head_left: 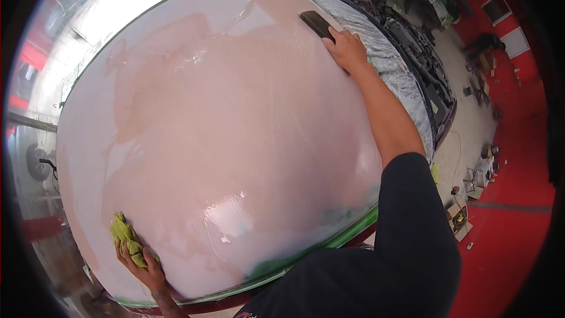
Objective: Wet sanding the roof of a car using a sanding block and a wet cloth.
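Note:
A broad, curved car body panel [235, 118] fills the middle of the head view, pinkish and pale grey with wet, shiny patches. At its far right edge my right hand [348, 50] is closed round one end of a long dark sanding block [316, 24], which lies against the surface. Down at the near left, my left hand [144, 270] grips a crumpled yellow-green cloth [125, 235] resting on the panel. Part of the cloth is hidden by the fingers.
Green masking tape [318, 246] runs along the near edge. Clear plastic sheeting [393, 73] borders the right side, beside a dark exposed engine bay [426, 65]. An open cardboard box [459, 219] and other items stand on the floor by a red wall [524, 141].

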A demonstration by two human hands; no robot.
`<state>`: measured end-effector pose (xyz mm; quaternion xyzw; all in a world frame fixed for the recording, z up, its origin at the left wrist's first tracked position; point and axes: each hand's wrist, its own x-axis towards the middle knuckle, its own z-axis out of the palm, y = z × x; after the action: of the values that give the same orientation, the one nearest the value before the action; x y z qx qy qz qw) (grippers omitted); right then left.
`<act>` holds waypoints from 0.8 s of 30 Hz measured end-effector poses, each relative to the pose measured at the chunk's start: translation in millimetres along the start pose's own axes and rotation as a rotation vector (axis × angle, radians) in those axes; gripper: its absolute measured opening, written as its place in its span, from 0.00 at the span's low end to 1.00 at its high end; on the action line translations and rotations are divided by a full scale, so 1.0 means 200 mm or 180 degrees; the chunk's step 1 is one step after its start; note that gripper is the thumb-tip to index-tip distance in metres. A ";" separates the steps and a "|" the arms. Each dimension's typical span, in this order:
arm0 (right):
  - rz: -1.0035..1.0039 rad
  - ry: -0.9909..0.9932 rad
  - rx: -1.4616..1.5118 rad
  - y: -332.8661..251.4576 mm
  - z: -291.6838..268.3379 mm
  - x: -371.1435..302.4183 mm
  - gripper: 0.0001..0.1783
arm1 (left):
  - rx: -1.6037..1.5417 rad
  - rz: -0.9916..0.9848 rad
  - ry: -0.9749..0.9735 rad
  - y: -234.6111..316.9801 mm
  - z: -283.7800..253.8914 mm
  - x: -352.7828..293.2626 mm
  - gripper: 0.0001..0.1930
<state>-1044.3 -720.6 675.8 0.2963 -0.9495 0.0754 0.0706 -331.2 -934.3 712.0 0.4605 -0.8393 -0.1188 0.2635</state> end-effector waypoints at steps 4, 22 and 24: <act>-0.0596 0.0376 0.0309 -0.08 -0.22 -0.81 0.28 | 0.0131 0.0057 0.0031 -0.03 -0.06 -0.02 0.24; -0.0321 0.0287 0.0146 0.04 -0.16 -0.62 0.28 | 0.0197 0.0068 -0.0056 -0.02 -0.05 -0.01 0.26; -0.0391 0.0254 0.0180 0.01 -0.26 -0.91 0.28 | 0.0153 -0.0005 0.0007 -0.02 -0.07 -0.02 0.26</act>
<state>-892.9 -608.0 693.7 0.3526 -0.9235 0.1094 0.1044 -318.5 -932.2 720.5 0.4674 -0.8413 -0.0983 0.2532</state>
